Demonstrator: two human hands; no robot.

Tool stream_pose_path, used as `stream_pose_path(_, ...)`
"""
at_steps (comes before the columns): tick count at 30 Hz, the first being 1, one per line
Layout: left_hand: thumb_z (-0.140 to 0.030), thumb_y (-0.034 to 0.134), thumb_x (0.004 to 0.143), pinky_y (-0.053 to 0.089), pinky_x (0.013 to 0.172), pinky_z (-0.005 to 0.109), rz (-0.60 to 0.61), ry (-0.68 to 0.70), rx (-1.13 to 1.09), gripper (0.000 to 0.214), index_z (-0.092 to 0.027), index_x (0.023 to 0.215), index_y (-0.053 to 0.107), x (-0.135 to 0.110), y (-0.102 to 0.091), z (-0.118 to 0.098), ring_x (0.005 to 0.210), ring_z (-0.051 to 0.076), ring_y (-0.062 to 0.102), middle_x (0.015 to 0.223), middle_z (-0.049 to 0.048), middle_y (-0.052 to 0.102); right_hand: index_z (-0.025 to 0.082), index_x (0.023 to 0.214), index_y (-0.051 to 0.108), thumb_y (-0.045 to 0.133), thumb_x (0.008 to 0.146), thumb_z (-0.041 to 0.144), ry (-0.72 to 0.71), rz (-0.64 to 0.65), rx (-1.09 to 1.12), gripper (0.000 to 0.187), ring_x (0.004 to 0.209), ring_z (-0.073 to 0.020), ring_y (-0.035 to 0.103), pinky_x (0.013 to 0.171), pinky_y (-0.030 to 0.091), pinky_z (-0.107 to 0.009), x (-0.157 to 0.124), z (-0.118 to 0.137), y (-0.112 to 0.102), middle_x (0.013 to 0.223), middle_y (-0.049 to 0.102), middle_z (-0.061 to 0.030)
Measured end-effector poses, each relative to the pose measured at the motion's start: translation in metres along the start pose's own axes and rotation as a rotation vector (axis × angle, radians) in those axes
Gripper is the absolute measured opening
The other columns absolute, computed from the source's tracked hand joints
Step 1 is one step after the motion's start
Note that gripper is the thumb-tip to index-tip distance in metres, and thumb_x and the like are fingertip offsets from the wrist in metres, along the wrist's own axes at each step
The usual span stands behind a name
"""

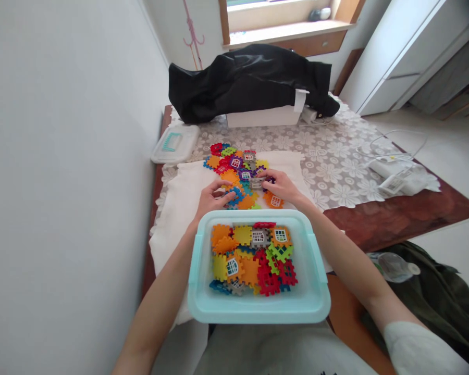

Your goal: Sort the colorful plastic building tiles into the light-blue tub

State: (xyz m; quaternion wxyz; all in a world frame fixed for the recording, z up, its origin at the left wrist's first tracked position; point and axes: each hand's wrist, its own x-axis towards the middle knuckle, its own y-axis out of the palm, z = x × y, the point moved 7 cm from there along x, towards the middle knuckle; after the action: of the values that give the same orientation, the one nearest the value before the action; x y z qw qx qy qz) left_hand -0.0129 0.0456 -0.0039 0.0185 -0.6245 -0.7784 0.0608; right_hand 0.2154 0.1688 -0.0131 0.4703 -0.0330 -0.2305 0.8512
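Had the left hand (214, 199) half curled over a blue interlocking plastic block (234, 195) at the near side of a loose heap of multicoloured blocks (234, 169), fingers bent and partly closed, with no telling whether the block was actually gripped. Had the right hand (280, 186) reaching in from the heap's right side, fingertips (266, 177) against a grey window block (256, 183) just beside a purple block (269, 180); could not tell whether that hand was gripping either one. Had an orange window block (275, 200) lying just below the right hand.

Found the heap on a white cloth (180, 224), along the cloth's far edge. Had a light-blue plastic tub (258, 314) between the forearms, nearer than both hands, over the near part of the cloth, and holding red, orange, yellow, green, grey and blue blocks. Saw a lace tablecloth (336, 172) beneath and beyond the cloth, a clear lid with a teal handle (175, 144) near the table's far left corner, and black fabric (246, 83) draped over a white box (263, 117) along the far edge.
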Motion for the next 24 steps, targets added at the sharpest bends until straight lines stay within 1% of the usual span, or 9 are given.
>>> stream_pose_path(2,-0.061,0.102,0.065,0.059,0.053,0.026,-0.019,0.026,0.001,0.069,-0.018,0.112,0.076,0.001,0.000,-0.002,0.075,0.022,0.073,0.096,0.0069,0.079,0.023,0.113,0.084,0.074,0.084,0.031,-0.056,-0.025,-0.009,0.031,0.115,-0.0284,0.072,0.108,0.056,-0.044,0.000,0.004,0.001,0.125,0.081,-0.0084)
stream_pose_path(4,-0.060,0.102,0.065,0.059,0.054,0.026,-0.022,0.033,0.001,0.068,-0.018,0.111,0.076,0.001,0.001,-0.002,0.075,0.021,0.073,0.095,0.0069,0.078,0.024,0.109,0.085,0.080,0.085,0.040,-0.092,-0.026,0.005,0.029,0.116,-0.0292,0.072,0.109,0.055,-0.046,0.001,0.006,0.003,0.125,0.080,-0.0099)
stream_pose_path(6,-0.059,0.102,0.064,0.059,0.055,0.026,-0.010,0.027,-0.013,0.067,-0.018,0.110,0.076,0.001,0.003,-0.002,0.073,0.021,0.073,0.091,0.0063,0.078,0.024,0.099,0.085,0.082,0.085,0.045,-0.084,-0.032,0.014,0.026,0.107,-0.0278,0.072,0.103,0.056,-0.045,0.002,0.004,0.004,0.115,0.081,-0.0093)
stream_pose_path(8,-0.057,0.103,0.064,0.060,0.056,0.027,-0.004,0.027,-0.041,0.067,-0.018,0.110,0.075,0.000,0.004,-0.004,0.073,0.021,0.073,0.092,0.0063,0.079,0.024,0.092,0.083,0.082,0.084,0.046,-0.057,-0.052,0.012,0.023,0.096,-0.0251,0.071,0.095,0.057,-0.041,0.003,0.001,0.003,0.105,0.080,-0.0072)
stream_pose_path(12,-0.056,0.104,0.062,0.063,0.056,0.030,-0.036,0.059,-0.120,0.067,-0.020,0.109,0.073,0.000,0.000,-0.012,0.078,0.022,0.075,0.099,0.0067,0.079,0.021,0.088,0.079,0.082,0.083,0.053,0.051,-0.083,0.076,0.032,0.075,-0.0184,0.065,0.074,0.056,-0.035,0.003,-0.009,-0.004,0.091,0.075,-0.0039)
stream_pose_path(14,-0.055,0.105,0.062,0.063,0.056,0.030,-0.047,0.064,-0.169,0.067,-0.020,0.109,0.072,-0.001,-0.002,-0.016,0.077,0.021,0.074,0.100,0.0060,0.079,0.021,0.086,0.077,0.085,0.081,0.059,0.115,-0.085,0.174,0.039,0.070,-0.0171,0.064,0.069,0.057,-0.034,0.002,-0.013,-0.007,0.085,0.073,-0.0024)
stream_pose_path(17,-0.054,0.105,0.063,0.063,0.055,0.028,-0.064,0.074,-0.241,0.067,-0.022,0.110,0.070,-0.002,-0.007,-0.024,0.074,0.019,0.074,0.101,0.0043,0.078,0.021,0.087,0.077,0.092,0.073,0.066,0.154,-0.095,0.382,0.049,0.075,-0.0173,0.067,0.070,0.063,-0.033,0.002,-0.010,-0.012,0.086,0.074,-0.0021)
stream_pose_path(20,-0.053,0.105,0.067,0.061,0.054,0.026,-0.087,0.122,-0.318,0.065,-0.025,0.113,0.069,-0.007,-0.015,-0.038,0.070,0.016,0.072,0.102,0.0017,0.076,0.023,0.090,0.077,0.098,0.066,0.067,0.133,-0.126,0.585,0.055,0.078,-0.0161,0.067,0.071,0.064,-0.031,0.000,0.003,-0.020,0.088,0.074,-0.0021)
stream_pose_path(24,-0.051,0.104,0.072,0.058,0.051,0.025,-0.111,0.225,-0.424,0.058,-0.030,0.114,0.070,-0.021,-0.031,-0.065,0.065,0.013,0.067,0.097,-0.0020,0.072,0.024,0.089,0.075,0.102,0.063,0.064,0.074,-0.141,0.762,0.054,0.071,-0.0139,0.064,0.062,0.061,-0.029,-0.010,0.032,-0.030,0.086,0.071,-0.0012)
